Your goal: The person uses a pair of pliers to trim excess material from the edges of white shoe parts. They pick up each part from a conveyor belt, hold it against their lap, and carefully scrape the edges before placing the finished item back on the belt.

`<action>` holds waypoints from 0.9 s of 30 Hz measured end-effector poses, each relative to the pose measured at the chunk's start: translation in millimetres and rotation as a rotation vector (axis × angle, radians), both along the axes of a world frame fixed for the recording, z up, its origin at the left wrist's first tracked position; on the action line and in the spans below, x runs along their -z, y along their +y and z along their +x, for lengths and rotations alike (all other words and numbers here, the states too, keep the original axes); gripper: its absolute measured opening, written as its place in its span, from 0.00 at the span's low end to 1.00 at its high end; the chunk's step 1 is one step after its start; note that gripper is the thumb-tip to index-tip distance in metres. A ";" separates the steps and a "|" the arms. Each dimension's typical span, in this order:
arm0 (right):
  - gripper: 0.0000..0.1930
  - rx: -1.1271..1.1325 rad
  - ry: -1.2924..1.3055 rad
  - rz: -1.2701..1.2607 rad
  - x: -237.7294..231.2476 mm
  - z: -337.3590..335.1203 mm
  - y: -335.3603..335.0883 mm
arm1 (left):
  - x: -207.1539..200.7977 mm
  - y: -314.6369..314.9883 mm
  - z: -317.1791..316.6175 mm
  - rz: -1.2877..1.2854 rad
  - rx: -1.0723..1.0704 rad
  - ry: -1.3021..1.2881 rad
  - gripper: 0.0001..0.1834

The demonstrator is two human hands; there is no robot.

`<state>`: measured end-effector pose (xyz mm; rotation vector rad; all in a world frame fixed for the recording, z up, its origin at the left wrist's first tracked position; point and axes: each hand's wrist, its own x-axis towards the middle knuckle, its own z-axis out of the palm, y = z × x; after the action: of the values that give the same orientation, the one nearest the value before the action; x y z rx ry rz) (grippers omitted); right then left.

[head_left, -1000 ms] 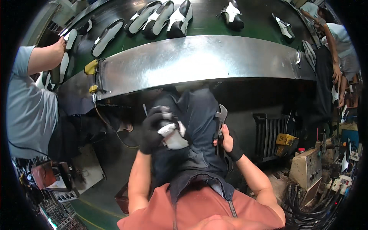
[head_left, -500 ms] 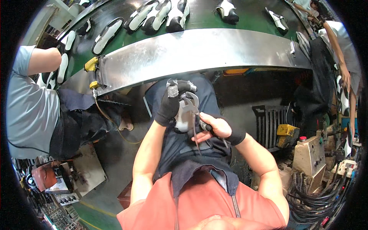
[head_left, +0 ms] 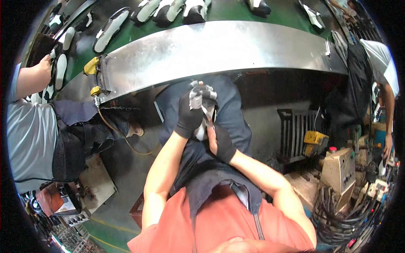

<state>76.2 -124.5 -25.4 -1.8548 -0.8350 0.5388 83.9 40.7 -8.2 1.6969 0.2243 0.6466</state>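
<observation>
Both my hands are close together over my lap, working at a white and black shoe that they largely cover. My left hand, in a black fingerless glove with grey tape round the fingers, is closed on the far part of the shoe. On the near right side, my right hand, also in a black glove, is closed round the handles of metal pincers. Their jaws point away from me, beside the taped fingers. The handles are mostly hidden by the hand.
A metal ledge runs ahead of my knees, with a yellow air tool and its hose at the left end. Several shoes lie on the green conveyor beyond. One co-worker stands left, another right. A control box and cables are near right.
My right hand has turned and moved in against the shoe, so the pincers show less than before. My left hand keeps its hold. The co-worker's arm at left has shifted.
</observation>
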 end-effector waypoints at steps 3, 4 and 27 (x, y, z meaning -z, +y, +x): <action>0.16 -0.195 0.252 -0.115 -38.6 18.1 -15.4 | -13.6 3.8 -14.2 -0.049 0.034 0.003 0.29; 0.18 -0.236 0.418 -0.145 -38.8 26.2 -21.9 | -13.4 4.7 -15.0 -0.033 0.055 -0.004 0.30; 0.15 -0.633 0.056 -0.067 -51.6 0.7 -50.8 | 98.6 -58.0 -132.2 -0.599 -0.079 0.408 0.29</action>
<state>76.9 -175.3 26.2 -1.6042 -1.3862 1.0126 -48.2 -17.3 -106.8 1.2216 0.7040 0.2401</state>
